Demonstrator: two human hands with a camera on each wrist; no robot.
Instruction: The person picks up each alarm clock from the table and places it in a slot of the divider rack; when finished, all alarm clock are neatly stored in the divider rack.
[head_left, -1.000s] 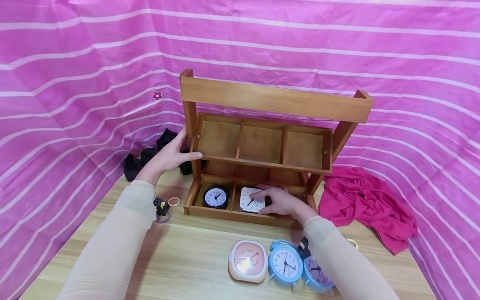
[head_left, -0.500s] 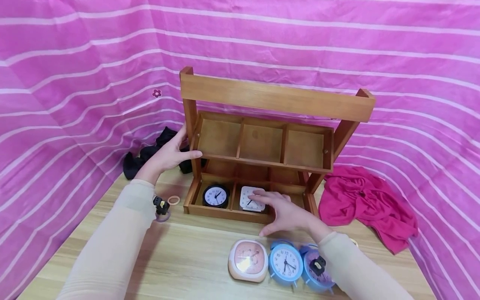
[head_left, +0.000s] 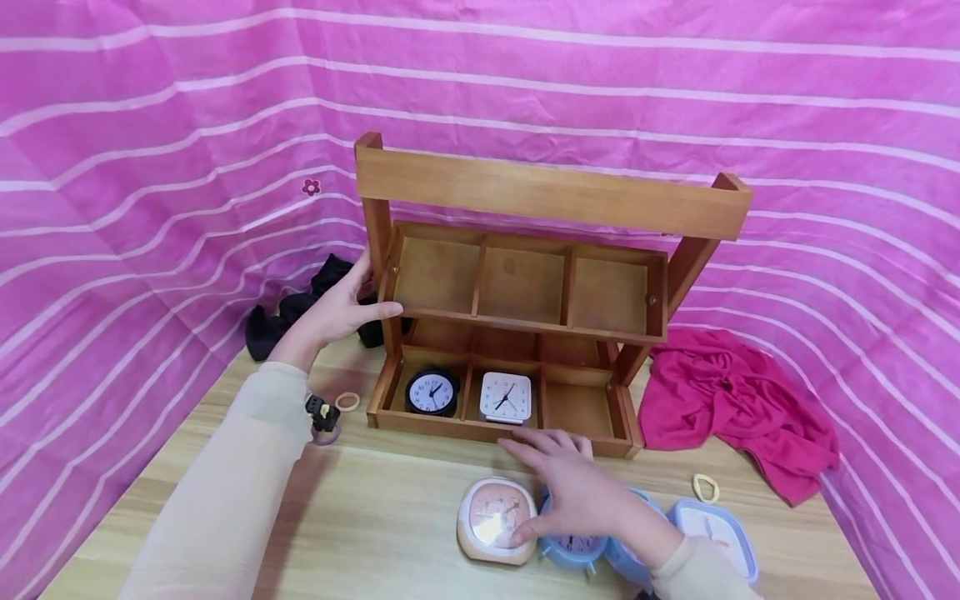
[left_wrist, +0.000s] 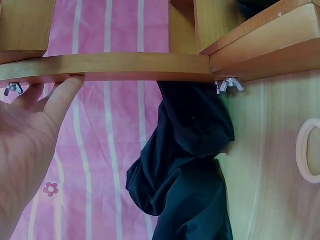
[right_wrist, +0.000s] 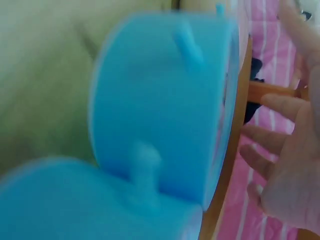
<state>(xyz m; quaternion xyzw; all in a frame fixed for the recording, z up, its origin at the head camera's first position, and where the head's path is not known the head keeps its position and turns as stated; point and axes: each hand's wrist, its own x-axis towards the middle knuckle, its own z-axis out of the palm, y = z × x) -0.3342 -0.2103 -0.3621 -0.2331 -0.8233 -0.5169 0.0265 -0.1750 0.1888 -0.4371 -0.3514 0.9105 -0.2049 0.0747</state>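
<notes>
A two-tier wooden rack point(head_left: 555, 192) stands on the table, each tier split into three compartments. My left hand point(head_left: 337, 312) holds its left upright, thumb in front and fingers behind; in the left wrist view the fingers point(left_wrist: 65, 97) touch the upright's edge. In the lower tier, a round black clock point(head_left: 432, 392) sits in the left compartment and a white square clock point(head_left: 506, 397) in the middle one. My right hand point(head_left: 577, 492) hovers, fingers spread, over a peach-coloured clock point(head_left: 476, 512) and a blue alarm clock point(head_left: 572, 552), partly hiding both. Another blue alarm clock point(head_left: 628, 565) is beside it.
A pale blue square clock point(head_left: 712, 537) lies at the right, near a yellow ring point(head_left: 705, 488). Crumpled crimson cloth point(head_left: 727, 400) lies right of the rack, black cloth point(head_left: 281, 321) left. A beige ring point(head_left: 348, 402) lies near my left wrist. Pink striped fabric hangs behind.
My right hand has left the white square clock and drawn back toward me, over the front clocks. The white clock stays in the middle compartment. My left hand keeps its place.
</notes>
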